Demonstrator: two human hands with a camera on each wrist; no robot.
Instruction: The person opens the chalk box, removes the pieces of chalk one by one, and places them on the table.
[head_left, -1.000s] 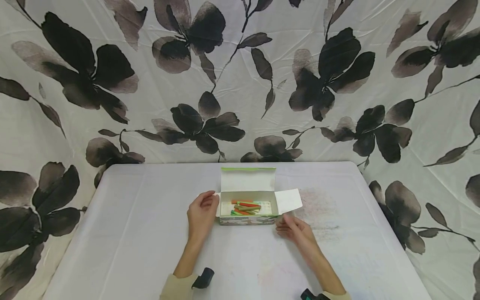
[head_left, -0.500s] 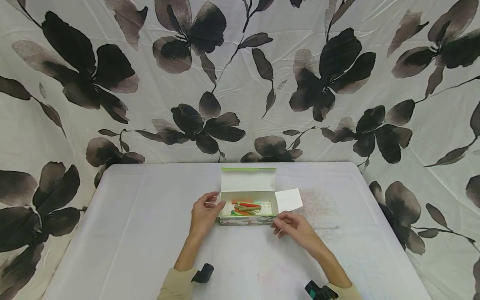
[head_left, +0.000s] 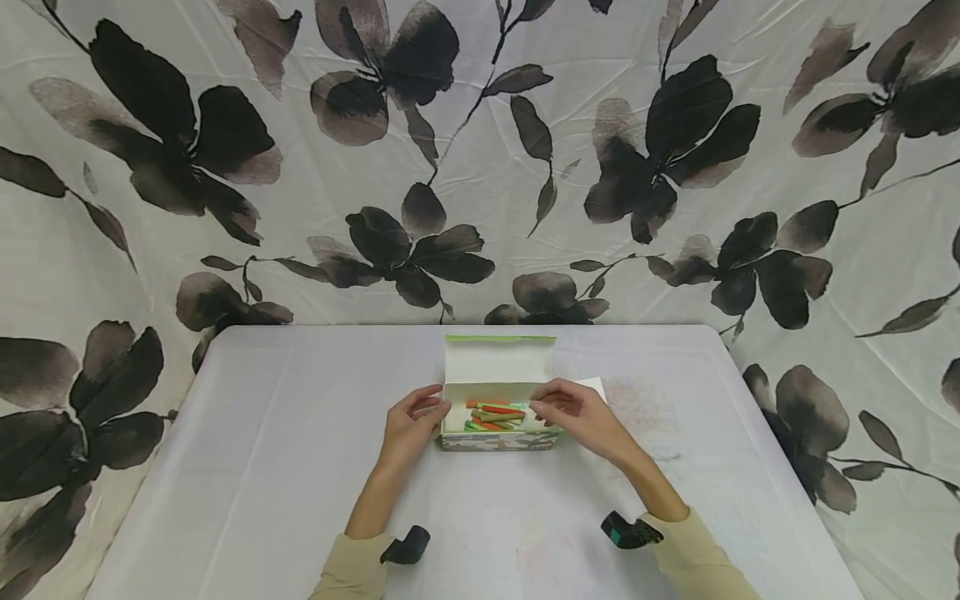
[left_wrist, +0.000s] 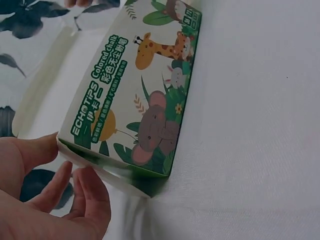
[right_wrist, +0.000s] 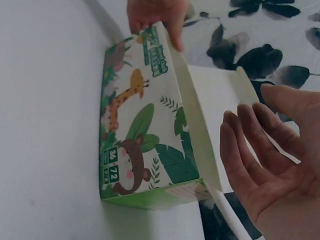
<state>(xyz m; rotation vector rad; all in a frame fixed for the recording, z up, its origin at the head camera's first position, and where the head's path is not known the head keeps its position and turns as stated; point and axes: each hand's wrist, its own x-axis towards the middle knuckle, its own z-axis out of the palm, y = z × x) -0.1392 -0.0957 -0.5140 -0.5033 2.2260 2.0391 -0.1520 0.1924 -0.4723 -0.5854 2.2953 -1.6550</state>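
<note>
An open-topped colored chalk box point(head_left: 498, 444) with animal drawings sits on the table, its lid point(head_left: 500, 358) raised at the back. Several chalk sticks point(head_left: 497, 416), orange, red, green and brownish, lie inside. My left hand point(head_left: 408, 425) grips the box's left end, thumb at the top corner and fingers at the end flap point(left_wrist: 115, 180). Over the right end of the box hovers my right hand point(head_left: 588, 421), fingers loosely bent with nothing between them. That hand partly covers the right side flap point(head_left: 597, 384), which is folded outward.
White cloth covers the table point(head_left: 300, 400), with reddish and dark chalk smudges point(head_left: 637, 408) right of the box. A floral cloth point(head_left: 450, 167) hangs behind the table's far edge. Each wrist wears a dark camera.
My right hand has risen from the box's front right corner to over its right end. The left hand has shifted slightly right, its thumb now at the box's rim. The chalk stays put.
</note>
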